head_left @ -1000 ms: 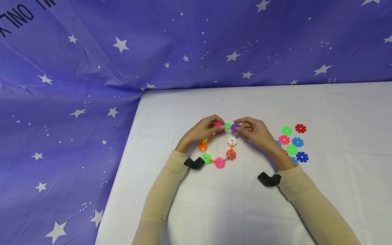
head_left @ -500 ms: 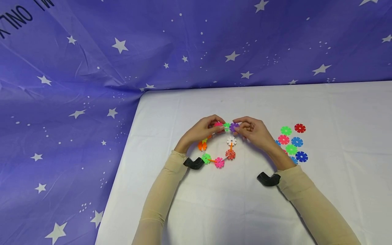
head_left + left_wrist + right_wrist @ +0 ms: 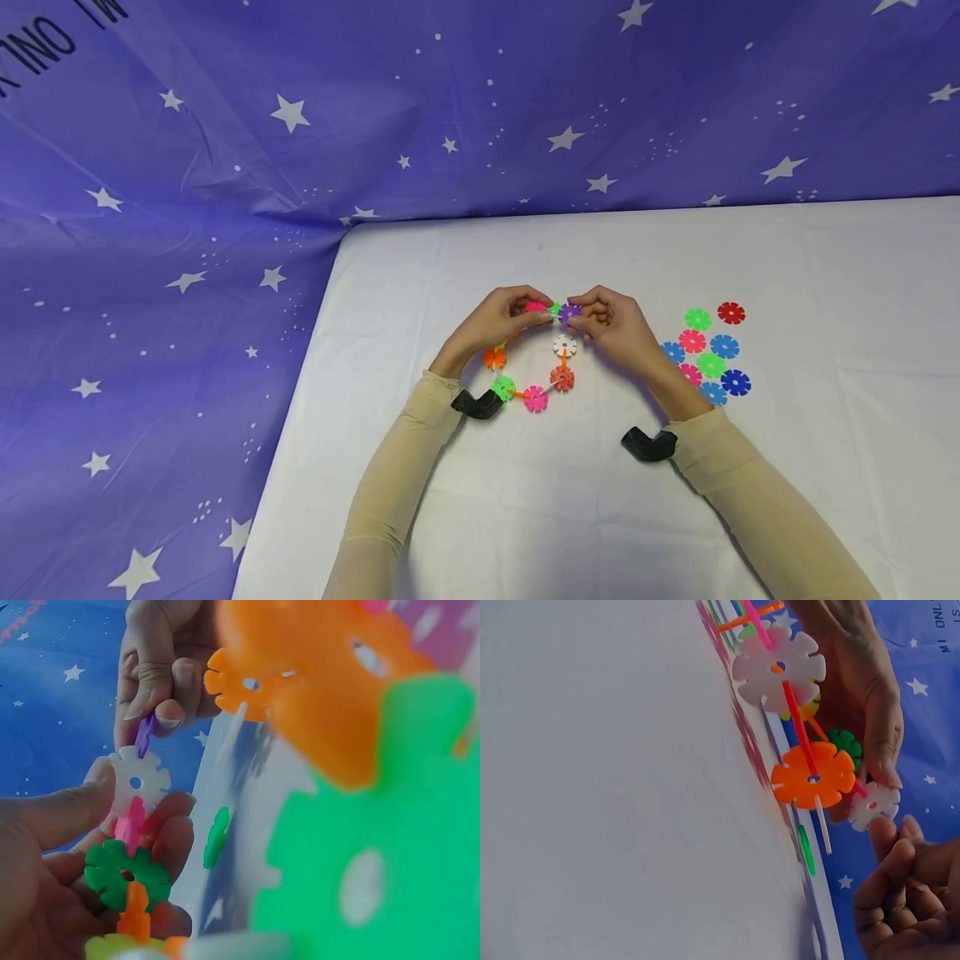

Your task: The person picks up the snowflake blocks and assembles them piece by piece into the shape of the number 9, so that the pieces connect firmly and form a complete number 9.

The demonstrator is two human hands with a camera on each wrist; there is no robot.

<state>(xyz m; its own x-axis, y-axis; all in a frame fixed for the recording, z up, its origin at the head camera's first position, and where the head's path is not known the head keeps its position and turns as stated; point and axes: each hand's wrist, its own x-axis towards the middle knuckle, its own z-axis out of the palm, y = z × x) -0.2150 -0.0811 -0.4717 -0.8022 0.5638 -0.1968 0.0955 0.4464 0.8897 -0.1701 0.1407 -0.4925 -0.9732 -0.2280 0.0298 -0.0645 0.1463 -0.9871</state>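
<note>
Your right hand (image 3: 618,329) fingers (image 3: 154,679) are pinching a purple disc (image 3: 570,313) edge-on between thumb and forefinger, holding it at the far end of the ring of linked discs (image 3: 534,354). Your left hand (image 3: 498,321) fingers (image 3: 534,293) are curling round the neighbouring part of that ring, gripping a pink disc (image 3: 535,307) and a green disc (image 3: 554,310) so that the green one is sitting right against the purple disc. In the left wrist view the purple piece is standing just above a white disc (image 3: 136,782) which your thumb is pressing from the side, with pink, green and orange pieces stacked beneath it inside your palm.

The rest of the ring is lying on the white table (image 3: 825,275) between your wrists: a white disc (image 3: 565,345), a red-orange one (image 3: 562,378), a pink one (image 3: 536,398), a light green one (image 3: 503,387) and an orange one (image 3: 494,358), joined by thin sticks.

To the right of your right hand a loose cluster of spare discs (image 3: 708,354) is resting flat on the table, red, green, pink and blue, well apart from the ring. A purple star-printed cloth (image 3: 225,167) is hanging behind and to the left of the table.
</note>
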